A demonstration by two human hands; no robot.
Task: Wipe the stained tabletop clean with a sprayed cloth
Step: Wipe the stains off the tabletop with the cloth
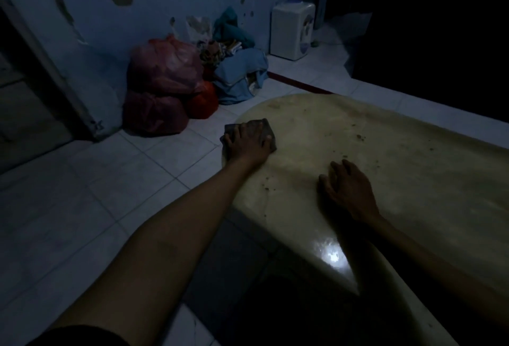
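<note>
A pale, rounded tabletop [385, 169] fills the right half of the dim view, speckled with dark stains and crumbs. My left hand [248, 139] lies flat on a dark grey cloth [271, 133] at the table's far left edge, fingers spread over it. My right hand [347, 188] rests on the table nearer to me, fingers loosely curled, holding nothing. A bright spot of light reflects off a wet-looking patch near the front edge. No spray bottle is in view.
White tiled floor [110, 194] lies to the left of the table. Red plastic bags [165, 83] and a blue bundle [242, 75] are heaped against the peeling wall. A white water dispenser [292, 31] stands in the far corner. The right background is dark.
</note>
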